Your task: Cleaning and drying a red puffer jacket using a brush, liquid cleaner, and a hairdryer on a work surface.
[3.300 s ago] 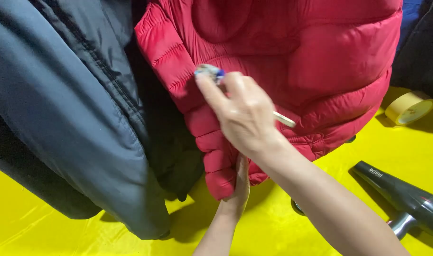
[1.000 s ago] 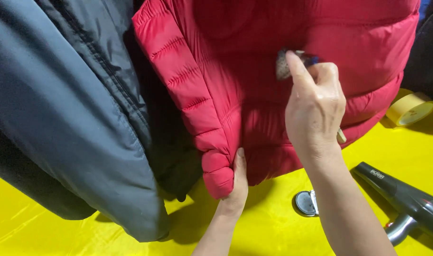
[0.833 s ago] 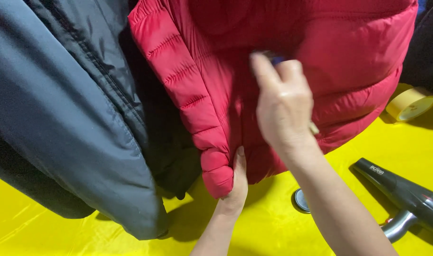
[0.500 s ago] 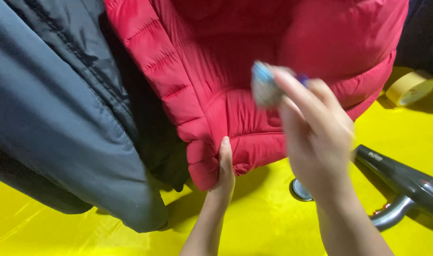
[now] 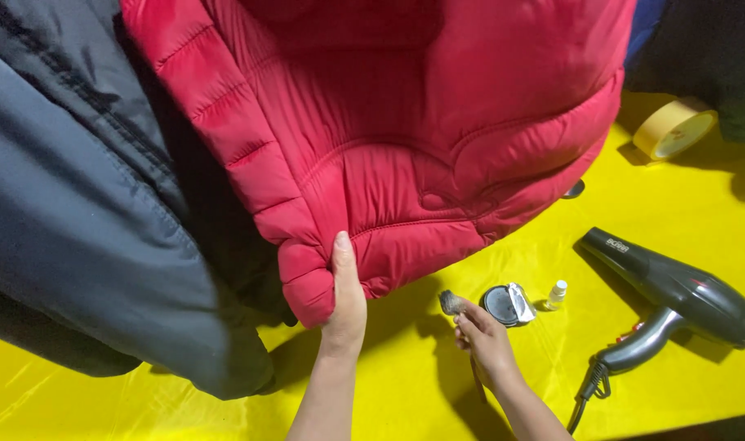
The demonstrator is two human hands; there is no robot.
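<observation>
A red quilted puffer jacket hangs over a yellow table cover. My left hand grips the jacket's lower hem and cuff, thumb on the front. My right hand is low over the yellow cover and holds a small brush, its dark bristle head pointing up and left. Just right of the brush lies a small round tin with its lid open. A tiny clear bottle stands beside the tin.
A dark grey-blue jacket hangs at the left, touching the red one. A black hair dryer lies at the right with its cord trailing forward. A roll of yellow tape sits at the far right.
My right hand has come down off the red jacket's front with the brush to the table beside the round tin. My left hand keeps its hold on the hem.
</observation>
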